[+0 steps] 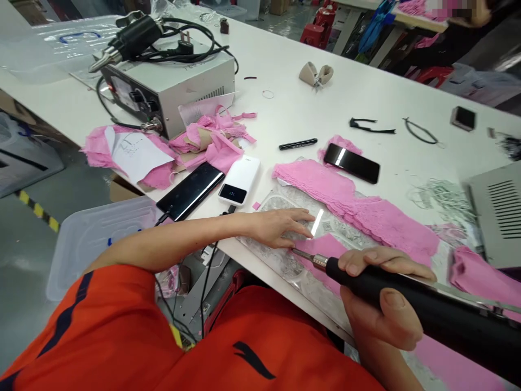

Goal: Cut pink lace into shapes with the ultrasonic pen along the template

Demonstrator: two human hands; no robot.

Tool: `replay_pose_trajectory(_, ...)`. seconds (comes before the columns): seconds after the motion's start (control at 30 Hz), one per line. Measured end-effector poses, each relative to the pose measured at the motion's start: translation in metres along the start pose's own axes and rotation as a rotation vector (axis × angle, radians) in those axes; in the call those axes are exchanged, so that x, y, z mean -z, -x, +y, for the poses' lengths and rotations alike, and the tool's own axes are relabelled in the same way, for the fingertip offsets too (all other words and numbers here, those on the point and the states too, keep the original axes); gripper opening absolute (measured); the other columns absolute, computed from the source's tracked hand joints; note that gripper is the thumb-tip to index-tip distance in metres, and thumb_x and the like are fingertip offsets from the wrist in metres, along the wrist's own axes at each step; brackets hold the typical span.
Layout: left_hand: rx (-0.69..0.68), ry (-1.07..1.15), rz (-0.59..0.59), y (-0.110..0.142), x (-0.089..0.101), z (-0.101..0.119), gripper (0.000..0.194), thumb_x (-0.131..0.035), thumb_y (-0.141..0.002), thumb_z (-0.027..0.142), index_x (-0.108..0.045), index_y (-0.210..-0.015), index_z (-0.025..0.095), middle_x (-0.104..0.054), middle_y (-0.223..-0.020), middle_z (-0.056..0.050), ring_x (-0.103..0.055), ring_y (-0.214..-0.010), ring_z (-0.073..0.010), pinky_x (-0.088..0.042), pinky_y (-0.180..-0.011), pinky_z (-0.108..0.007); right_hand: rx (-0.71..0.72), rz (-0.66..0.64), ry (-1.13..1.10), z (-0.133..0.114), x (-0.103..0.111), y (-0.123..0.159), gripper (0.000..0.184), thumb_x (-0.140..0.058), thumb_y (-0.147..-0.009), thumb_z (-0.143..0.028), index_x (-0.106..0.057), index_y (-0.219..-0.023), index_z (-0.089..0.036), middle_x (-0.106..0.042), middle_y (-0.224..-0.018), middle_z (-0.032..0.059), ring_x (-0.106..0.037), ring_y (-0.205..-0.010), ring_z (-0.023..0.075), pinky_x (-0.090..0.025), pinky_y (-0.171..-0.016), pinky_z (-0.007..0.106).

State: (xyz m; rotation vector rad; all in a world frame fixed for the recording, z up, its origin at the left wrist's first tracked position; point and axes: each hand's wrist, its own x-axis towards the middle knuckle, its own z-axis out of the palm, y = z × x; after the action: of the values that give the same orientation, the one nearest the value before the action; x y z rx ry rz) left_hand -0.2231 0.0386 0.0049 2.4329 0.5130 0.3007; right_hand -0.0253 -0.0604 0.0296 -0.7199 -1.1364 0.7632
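Note:
My right hand (382,293) is wrapped round a black handheld power tool (366,282) with a thick barrel, a metal lever along it and a thin metal tip. The tip points left, close to my left hand's fingertips. My left hand (280,225) lies flat with its fingers spread, over a clear patterned plastic template (277,260) and at the edge of a pink fabric piece (328,247). Whether the tip touches the fabric I cannot tell. Just beyond lies a layered stack of pink lace-edged fabric (358,206).
A grey control box (195,81) with a black metal-nosed gun (134,41) on top stands back left. Nearby lie a phone (191,190), a white power bank (240,179), a second phone (352,163) and a marker (298,144). Cables hang over the front edge.

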Motion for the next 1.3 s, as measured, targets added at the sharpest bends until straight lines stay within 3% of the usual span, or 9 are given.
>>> replay_pose_trajectory(0.23, -0.129, -0.048, 0.126, 0.005, -0.005, -0.005, 0.032, -0.056, -0.097, 0.016, -0.067, -0.128, 0.018, -0.054, -0.149, -0.012, -0.043, -0.146, -0.0287, -0.044, -0.116, -0.047, 0.159, 0.261, 0.113, -0.001, 0.034, -0.035, 0.017, -0.058, -0.066, -0.021, -0.064, -0.082, -0.02, -0.06, -0.078, -0.0009, -0.056, -0.052, 0.0125, -0.05, -0.051, 0.032)
replay_pose_trajectory(0.4, -0.219, -0.189, 0.072, -0.003, -0.008, -0.001, 0.032, -0.053, -0.1, 0.017, -0.067, -0.129, 0.019, -0.058, -0.147, -0.009, -0.043, -0.146, -0.03, -0.043, -0.116, -0.047, 0.155, 0.378, 0.113, 0.011, 0.043, -0.048, 0.015, -0.057, -0.065, -0.023, -0.06, -0.078, -0.02, -0.058, -0.076, -0.0018, -0.055, -0.05, 0.0112, -0.048, -0.05, 0.031)
replay_pose_trajectory(0.57, -0.263, -0.318, 0.011, -0.017, -0.011, 0.002, 0.033, -0.051, -0.103, 0.027, -0.065, -0.132, 0.021, -0.054, -0.15, -0.007, -0.038, -0.149, -0.0301, -0.036, -0.12, -0.046, 0.16, 0.382, 0.11, 0.012, 0.046, -0.054, 0.015, -0.057, -0.066, -0.024, -0.06, -0.08, -0.021, -0.059, -0.077, -0.0019, -0.056, -0.05, 0.0112, -0.048, -0.051, 0.031)
replay_pose_trajectory(0.8, -0.296, -0.385, 0.04, -0.019, -0.017, -0.005, 0.034, -0.052, -0.103, 0.029, -0.065, -0.133, 0.018, -0.053, -0.151, -0.01, -0.039, -0.148, -0.0333, -0.039, -0.118, -0.05, 0.162, 0.412, 0.103, 0.011, 0.055, -0.055, 0.015, -0.059, -0.067, -0.027, -0.059, -0.081, -0.021, -0.059, -0.077, -0.0017, -0.055, -0.049, 0.0107, -0.047, -0.049, 0.03)
replay_pose_trajectory(1.3, -0.284, -0.416, 0.046, -0.016, -0.018, -0.002, 0.033, -0.054, -0.102, 0.032, -0.066, -0.13, 0.019, -0.054, -0.149, -0.012, -0.042, -0.146, -0.03, -0.038, -0.12, -0.047, 0.114, 0.316, 0.015, 0.022, 0.042, -0.048, 0.015, -0.062, -0.07, -0.024, -0.063, -0.085, -0.021, -0.061, -0.082, -0.0006, -0.059, -0.053, 0.0114, -0.051, -0.052, 0.03)
